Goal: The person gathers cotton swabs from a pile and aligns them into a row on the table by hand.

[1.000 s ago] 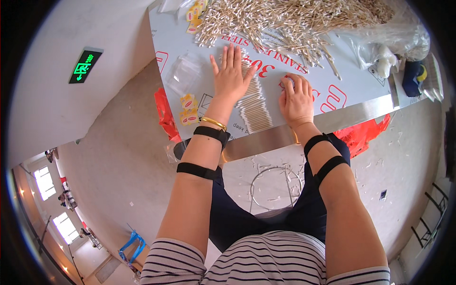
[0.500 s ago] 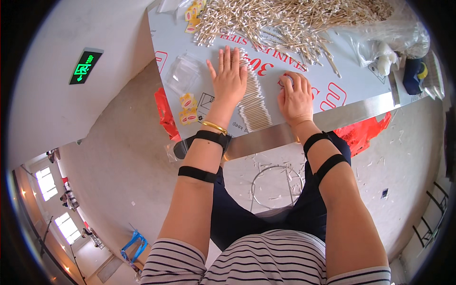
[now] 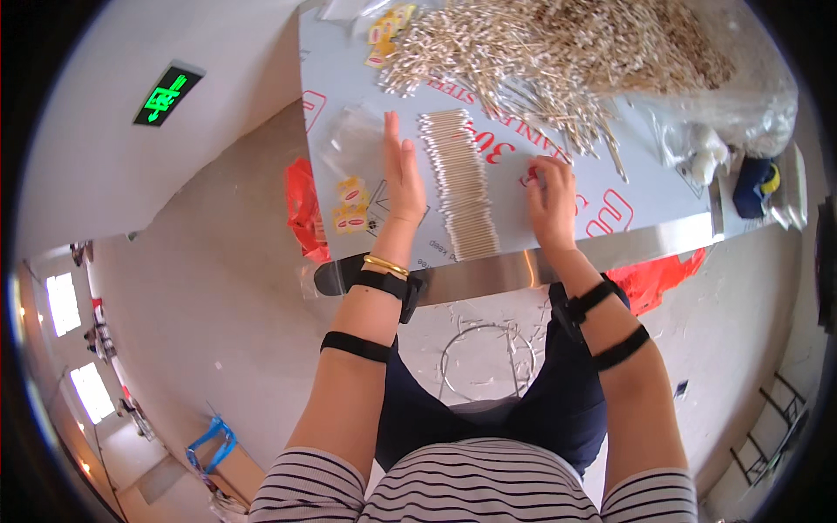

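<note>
A long row of cotton swabs [image 3: 459,187] lies side by side on the steel tabletop, running from near its front edge toward the back. Just left of the row, my left hand [image 3: 404,179] is turned on edge with its fingers stretched out, apart from the swabs and holding nothing. To the right of the row, my right hand [image 3: 554,205] is over the tabletop, loosely bent, thumb apart from the fingers, with nothing visible in it. Across the back spreads a large loose heap of cotton swabs [image 3: 558,52].
Clear plastic boxes or bags [image 3: 350,139] and small yellow labels [image 3: 351,206] lie at the left. More yellow labels [image 3: 388,33] are behind them. Clear plastic film [image 3: 754,96] and a dark blue tape dispenser [image 3: 753,187] sit at the right. Red bags [image 3: 305,213] hang below the table.
My left hand has come off the swab row, moved left and turned on edge, uncovering the row. My right hand has shifted slightly and turned, its thumb now apart. The whole view has shifted.
</note>
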A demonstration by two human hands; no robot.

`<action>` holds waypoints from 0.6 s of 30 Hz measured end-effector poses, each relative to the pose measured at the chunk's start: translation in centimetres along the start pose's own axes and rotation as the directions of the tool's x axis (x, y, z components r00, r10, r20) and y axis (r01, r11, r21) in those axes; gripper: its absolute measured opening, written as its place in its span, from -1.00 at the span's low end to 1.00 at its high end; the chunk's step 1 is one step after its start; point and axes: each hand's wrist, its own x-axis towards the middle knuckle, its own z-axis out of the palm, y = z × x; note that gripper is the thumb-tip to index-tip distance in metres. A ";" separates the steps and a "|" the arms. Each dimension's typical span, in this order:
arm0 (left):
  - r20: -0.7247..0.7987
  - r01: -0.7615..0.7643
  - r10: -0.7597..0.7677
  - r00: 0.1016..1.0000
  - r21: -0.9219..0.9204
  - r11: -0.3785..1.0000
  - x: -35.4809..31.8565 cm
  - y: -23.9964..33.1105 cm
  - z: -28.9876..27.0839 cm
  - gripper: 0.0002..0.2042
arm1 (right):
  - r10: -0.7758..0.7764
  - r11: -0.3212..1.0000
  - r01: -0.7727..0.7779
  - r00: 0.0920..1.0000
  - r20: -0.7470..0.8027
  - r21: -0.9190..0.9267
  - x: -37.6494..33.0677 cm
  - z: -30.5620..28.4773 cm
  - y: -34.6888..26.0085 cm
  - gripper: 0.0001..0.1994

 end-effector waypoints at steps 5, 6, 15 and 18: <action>-0.015 -0.024 0.023 1.000 -0.075 0.997 1.6 0.3 -0.7 -0.28 | -0.037 0.803 -0.052 0.990 0.137 0.594 4.6 4.0 -3.5 -0.60; -0.013 -0.029 0.028 1.000 -0.099 0.995 2.0 0.3 -0.3 -0.28 | -0.066 0.790 -0.047 0.985 0.161 0.612 5.7 5.2 -3.2 -0.58; 0.049 -0.033 0.046 0.998 -0.234 0.972 2.5 -0.6 1.1 -0.20 | -0.117 0.828 -0.002 0.977 0.177 0.561 9.5 9.0 -2.0 -0.51; 0.088 -0.028 0.055 0.995 -0.279 0.960 2.7 -0.8 1.9 -0.18 | -0.167 0.836 0.043 0.970 0.179 0.546 9.8 9.4 -2.1 -0.48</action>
